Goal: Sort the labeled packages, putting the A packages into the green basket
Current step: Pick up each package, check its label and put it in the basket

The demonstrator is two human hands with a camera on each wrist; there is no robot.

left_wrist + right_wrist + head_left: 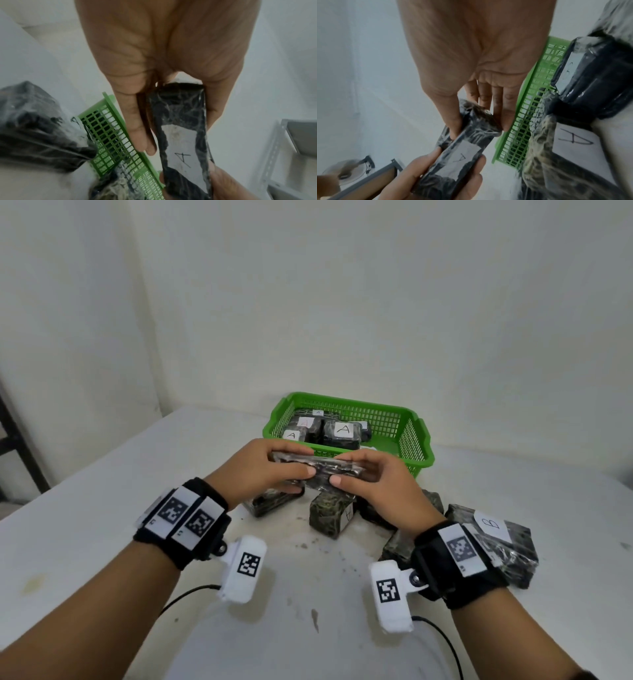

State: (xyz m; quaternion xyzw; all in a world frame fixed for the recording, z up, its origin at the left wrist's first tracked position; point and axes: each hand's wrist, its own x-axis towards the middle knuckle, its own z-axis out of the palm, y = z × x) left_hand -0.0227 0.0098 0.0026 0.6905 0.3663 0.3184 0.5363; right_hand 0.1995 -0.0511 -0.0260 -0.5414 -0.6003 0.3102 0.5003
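Desk: white desk [102, 542], stained, carrying everything; the green basket [416, 440] is the landmark at its far side.
Left hand: left hand [260, 467] lifted just in front of the basket's near wall, its grip pinching one end of the held package [318, 467], thumb on the near face, fingers [137, 128] behind.
Right hand: right hand [380, 477] beside it, also in front of the basket, grip curled round the package's other end, thumb toward the wearer.
Held package: dark, wrapped in clear film, held edge-on above the desk; the wrist views show a white label marked A [182, 157] on the face turned away from the head camera.
Loose packages: a cluster on the desk below the hands, nearer than the basket; one upright package [329, 515] bears an A label, one to the right, the B package [493, 539], lies flat.
Basket contents: several A packages [342, 431] lie inside.
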